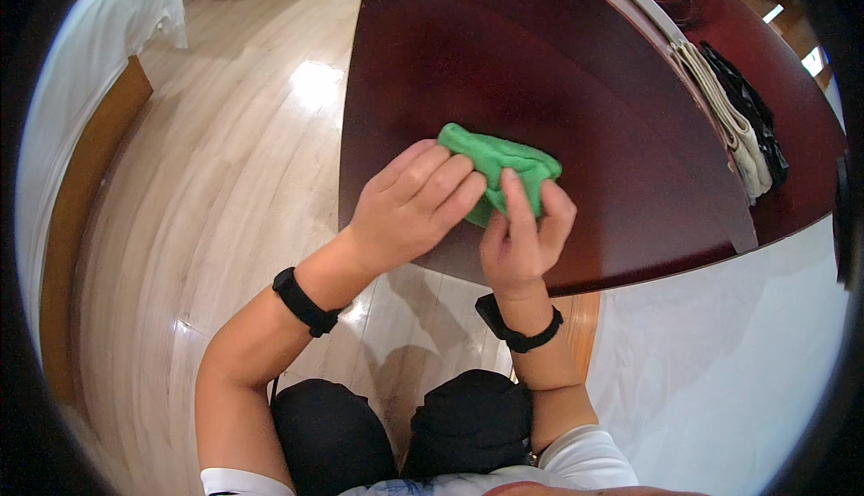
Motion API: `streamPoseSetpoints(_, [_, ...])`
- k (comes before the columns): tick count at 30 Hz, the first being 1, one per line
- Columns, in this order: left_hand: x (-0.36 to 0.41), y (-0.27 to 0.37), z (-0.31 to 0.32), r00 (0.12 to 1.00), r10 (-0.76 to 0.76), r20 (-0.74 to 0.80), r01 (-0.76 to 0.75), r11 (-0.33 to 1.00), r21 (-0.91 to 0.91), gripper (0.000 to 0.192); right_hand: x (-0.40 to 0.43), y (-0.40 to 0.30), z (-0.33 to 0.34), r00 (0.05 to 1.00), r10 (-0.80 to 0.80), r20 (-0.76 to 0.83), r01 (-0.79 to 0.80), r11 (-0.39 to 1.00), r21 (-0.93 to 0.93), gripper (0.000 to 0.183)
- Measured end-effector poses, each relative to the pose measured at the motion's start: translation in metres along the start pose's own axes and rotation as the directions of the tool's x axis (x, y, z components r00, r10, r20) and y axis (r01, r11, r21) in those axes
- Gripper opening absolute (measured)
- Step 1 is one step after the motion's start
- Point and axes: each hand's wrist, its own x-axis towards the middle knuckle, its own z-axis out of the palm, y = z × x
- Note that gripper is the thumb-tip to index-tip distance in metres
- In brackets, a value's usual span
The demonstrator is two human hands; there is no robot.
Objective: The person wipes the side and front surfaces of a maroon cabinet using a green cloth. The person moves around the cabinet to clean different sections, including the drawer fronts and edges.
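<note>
A crumpled, folded green cloth is held between my two hands, over the near part of a dark red wooden table. My left hand grips the cloth's left end, its fingers curled over the edge and its thumb hidden. From the near right side my right hand pinches the cloth, with a fingertip pressed into its folds. The underside of the cloth is mostly out of sight. Whether it touches the tabletop I cannot tell.
Beyond a low divider at the right lie a folded beige cloth and a black plastic bag. White sheeting covers something at the lower right. More white sheeting drapes wooden furniture at the left. Below are my knees.
</note>
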Motion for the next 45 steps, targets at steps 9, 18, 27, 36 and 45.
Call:
streamPoseSetpoints(9, [-0.064,0.015,0.019,0.944,0.163,0.286,-0.143,0.986,-0.089,0.036,-0.081,0.019,-0.003,0.976,-0.008,0.216,-0.010,0.997,0.081,0.035])
streamPoseSetpoints(18, [0.034,0.048,0.026,0.980,0.175,0.098,-0.166,0.982,-0.091,0.033,-0.029,0.048,-0.052,0.987,0.158,-0.025,-0.159,0.986,-0.044,0.047])
streamPoseSetpoints(27, [-0.011,0.060,0.058,0.899,0.337,0.279,-0.316,0.941,-0.118,0.032,-0.110,0.065,-0.041,0.976,0.213,0.037,-0.216,0.974,0.072,0.041])
streamPoseSetpoints(36, [0.054,0.101,0.073,0.934,0.302,0.192,-0.289,0.953,-0.092,0.035,-0.065,0.099,-0.085,0.952,0.255,-0.170,-0.270,0.960,-0.075,0.038])
streamPoseSetpoints(45, [0.003,0.129,0.107,0.832,0.435,0.345,-0.402,0.901,-0.164,0.033,-0.146,0.105,-0.077,0.904,0.411,-0.116,-0.416,0.909,-0.018,0.036])
